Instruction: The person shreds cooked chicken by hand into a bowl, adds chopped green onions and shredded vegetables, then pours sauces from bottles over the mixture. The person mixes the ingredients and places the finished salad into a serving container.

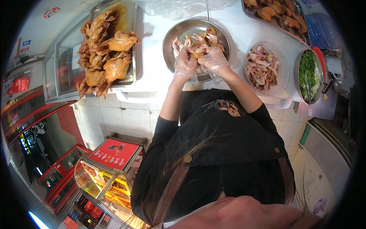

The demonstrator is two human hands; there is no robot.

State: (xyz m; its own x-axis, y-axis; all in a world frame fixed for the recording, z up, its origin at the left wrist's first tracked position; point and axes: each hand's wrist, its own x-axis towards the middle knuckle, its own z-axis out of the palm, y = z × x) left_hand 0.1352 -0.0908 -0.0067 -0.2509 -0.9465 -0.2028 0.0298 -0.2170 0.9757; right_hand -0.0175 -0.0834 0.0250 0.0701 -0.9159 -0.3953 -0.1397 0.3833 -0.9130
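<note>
A round metal pan (168, 57) on the white counter holds pulled chicken pieces (213, 37) with pale meat and yellowish skin. My left hand (185, 63), in a clear plastic glove, pinches chicken at the pan's near side. Beside it my right hand (213, 59), gloved the same way, grips chicken too, and a piece of yellow skin (198, 53) shows between the two hands. The fingertips are partly hidden in the meat. To the right, a clear plastic bowl (283, 68) contains a heap of shredded chicken (262, 67).
Whole cooked chickens (117, 67) lie on a metal tray (134, 60) at left. Another tray (274, 25) of browned chicken pieces stands back right. An oval bowl of chopped greens (308, 65) with tongs (308, 86) sits right. Plastic sheeting (174, 8) lies at the back.
</note>
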